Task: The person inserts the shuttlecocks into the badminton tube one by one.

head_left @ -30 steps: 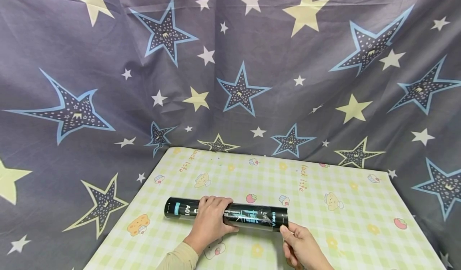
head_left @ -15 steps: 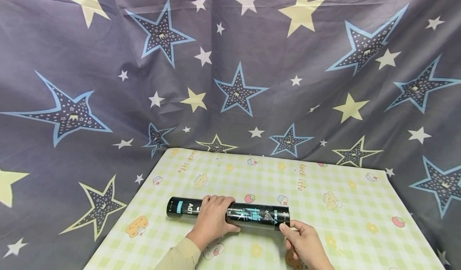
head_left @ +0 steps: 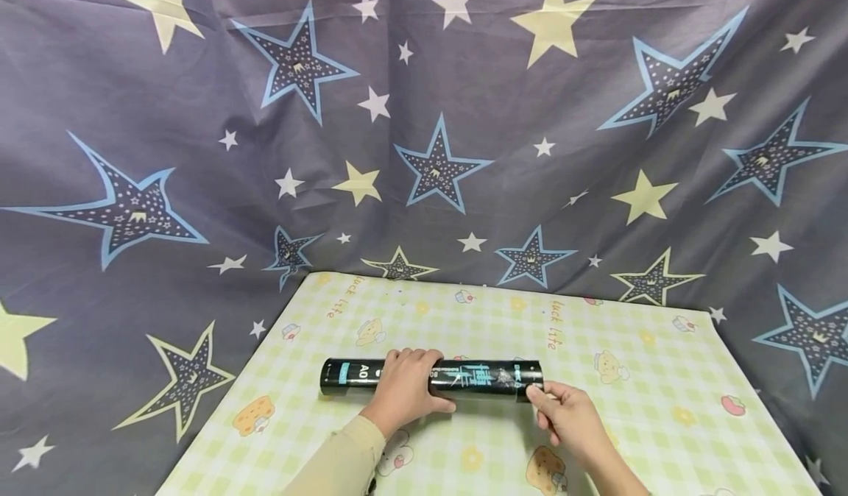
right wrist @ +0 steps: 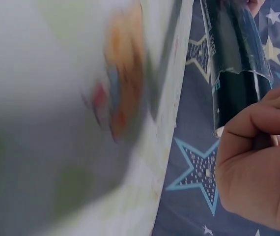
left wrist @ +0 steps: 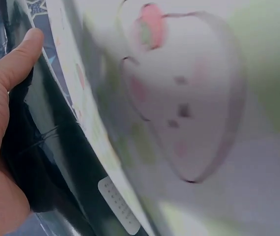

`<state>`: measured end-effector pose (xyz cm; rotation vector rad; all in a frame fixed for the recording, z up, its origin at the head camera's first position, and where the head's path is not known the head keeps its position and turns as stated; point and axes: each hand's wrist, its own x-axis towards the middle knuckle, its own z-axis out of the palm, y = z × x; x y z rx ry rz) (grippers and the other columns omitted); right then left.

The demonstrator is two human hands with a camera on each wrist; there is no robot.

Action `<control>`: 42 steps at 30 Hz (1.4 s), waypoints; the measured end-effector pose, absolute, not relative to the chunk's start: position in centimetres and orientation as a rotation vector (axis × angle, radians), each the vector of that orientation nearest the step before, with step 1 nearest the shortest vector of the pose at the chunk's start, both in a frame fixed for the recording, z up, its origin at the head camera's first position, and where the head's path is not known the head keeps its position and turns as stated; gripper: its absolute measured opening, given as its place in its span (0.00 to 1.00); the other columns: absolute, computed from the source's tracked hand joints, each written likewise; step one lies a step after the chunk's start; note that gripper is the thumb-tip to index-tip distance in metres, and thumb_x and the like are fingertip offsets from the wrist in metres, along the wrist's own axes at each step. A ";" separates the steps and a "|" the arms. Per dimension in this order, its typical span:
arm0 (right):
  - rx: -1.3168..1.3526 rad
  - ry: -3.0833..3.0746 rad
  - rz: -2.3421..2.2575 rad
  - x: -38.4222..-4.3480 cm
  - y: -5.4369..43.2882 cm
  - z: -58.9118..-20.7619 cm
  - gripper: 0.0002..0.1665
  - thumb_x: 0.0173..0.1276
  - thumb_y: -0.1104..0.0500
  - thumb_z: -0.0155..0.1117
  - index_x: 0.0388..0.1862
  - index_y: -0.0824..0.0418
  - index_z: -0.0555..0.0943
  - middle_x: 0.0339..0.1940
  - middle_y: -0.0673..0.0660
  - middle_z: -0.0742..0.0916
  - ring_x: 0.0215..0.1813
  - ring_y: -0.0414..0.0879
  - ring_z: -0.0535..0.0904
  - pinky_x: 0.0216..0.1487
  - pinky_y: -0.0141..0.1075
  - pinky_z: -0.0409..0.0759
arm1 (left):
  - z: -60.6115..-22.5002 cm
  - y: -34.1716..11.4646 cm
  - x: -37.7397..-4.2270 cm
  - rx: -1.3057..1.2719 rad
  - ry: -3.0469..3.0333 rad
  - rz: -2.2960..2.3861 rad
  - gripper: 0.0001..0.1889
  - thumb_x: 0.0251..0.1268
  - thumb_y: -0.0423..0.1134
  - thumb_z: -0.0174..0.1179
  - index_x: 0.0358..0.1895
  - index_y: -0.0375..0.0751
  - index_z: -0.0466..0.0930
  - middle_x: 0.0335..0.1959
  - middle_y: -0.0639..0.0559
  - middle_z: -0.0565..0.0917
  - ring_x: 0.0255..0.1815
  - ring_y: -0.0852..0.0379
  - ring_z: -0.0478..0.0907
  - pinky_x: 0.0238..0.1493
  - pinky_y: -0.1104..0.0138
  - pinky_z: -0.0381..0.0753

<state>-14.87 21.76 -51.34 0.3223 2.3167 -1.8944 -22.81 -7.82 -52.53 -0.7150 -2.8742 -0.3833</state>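
A black shuttlecock tube (head_left: 473, 380) with blue and white print lies crosswise, apparently raised a little over the table. My left hand (head_left: 405, 389) grips it around the middle, fingers over the far side and thumb along the near side. At the right end, my right hand (head_left: 568, 416) pinches the rim between thumb and fingers. The right wrist view shows clear film with a ragged edge on the tube (right wrist: 236, 101), near that end; the fingertips are partly hidden. In the left wrist view, a small white label (left wrist: 119, 205) shows on the tube's underside.
Below lies a table (head_left: 636, 437) with a green-and-white checked cover printed with cartoon figures. A grey curtain (head_left: 450, 76) patterned with stars hangs behind it and along both sides.
Both hands and the tube have shifted slightly right and a little away from me. The tube has turned slightly to lie more level across the view. Both grips stay in place.
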 end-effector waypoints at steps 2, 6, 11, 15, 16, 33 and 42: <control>0.319 2.362 -1.870 -15.8 22.4 -51.4 0.23 0.77 0.46 0.69 0.42 0.67 0.83 0.15 0.50 0.79 0.12 0.40 0.66 0.16 0.30 0.65 | -52.2 -7.0 -23.6 -0.713 -2.896 -0.357 0.50 0.42 0.75 0.79 0.69 0.53 0.80 0.59 0.52 0.89 0.55 0.49 0.84 0.64 0.48 0.77; 0.359 2.423 -1.826 -17.8 23.6 -52.0 0.22 0.80 0.46 0.66 0.44 0.66 0.82 0.16 0.49 0.79 0.14 0.39 0.67 0.17 0.31 0.68 | -51.8 -5.7 -25.4 -0.718 -2.905 -0.271 0.50 0.42 0.76 0.77 0.68 0.52 0.80 0.57 0.51 0.90 0.53 0.48 0.85 0.62 0.49 0.78; 0.433 2.455 -1.811 -19.4 24.6 -52.6 0.24 0.83 0.50 0.63 0.62 0.68 0.82 0.20 0.49 0.83 0.16 0.37 0.70 0.19 0.29 0.70 | -52.1 -5.0 -26.8 -0.663 -2.950 -0.192 0.48 0.43 0.76 0.77 0.65 0.50 0.82 0.51 0.49 0.90 0.49 0.46 0.85 0.59 0.48 0.81; 0.449 2.456 -1.755 -19.0 25.8 -52.8 0.30 0.83 0.50 0.62 0.73 0.68 0.77 0.24 0.52 0.86 0.18 0.38 0.72 0.20 0.30 0.72 | -52.7 -5.2 -27.2 -0.605 -3.018 -0.175 0.47 0.48 0.76 0.76 0.66 0.48 0.81 0.55 0.46 0.89 0.54 0.42 0.85 0.64 0.45 0.81; 0.436 2.464 -1.738 -18.8 26.1 -52.8 0.32 0.83 0.49 0.62 0.74 0.69 0.75 0.25 0.52 0.87 0.18 0.38 0.72 0.20 0.30 0.72 | -52.9 -5.3 -27.3 -0.599 -3.023 -0.172 0.48 0.49 0.76 0.75 0.67 0.48 0.80 0.56 0.45 0.89 0.56 0.41 0.84 0.65 0.44 0.80; 0.448 2.465 -1.579 -15.0 32.0 -52.4 0.41 0.82 0.42 0.62 0.80 0.68 0.67 0.33 0.56 0.88 0.21 0.42 0.76 0.20 0.32 0.72 | -52.2 -11.6 -26.0 -0.656 -2.934 -0.137 0.58 0.48 0.80 0.71 0.77 0.44 0.69 0.69 0.43 0.81 0.68 0.39 0.79 0.73 0.41 0.73; 0.516 2.455 -1.561 -13.9 33.5 -52.8 0.40 0.83 0.43 0.60 0.80 0.70 0.68 0.32 0.55 0.89 0.22 0.42 0.76 0.22 0.33 0.72 | -52.4 -15.5 -25.2 -0.552 -2.938 -0.305 0.43 0.58 0.71 0.73 0.68 0.44 0.80 0.62 0.41 0.86 0.63 0.39 0.82 0.66 0.40 0.76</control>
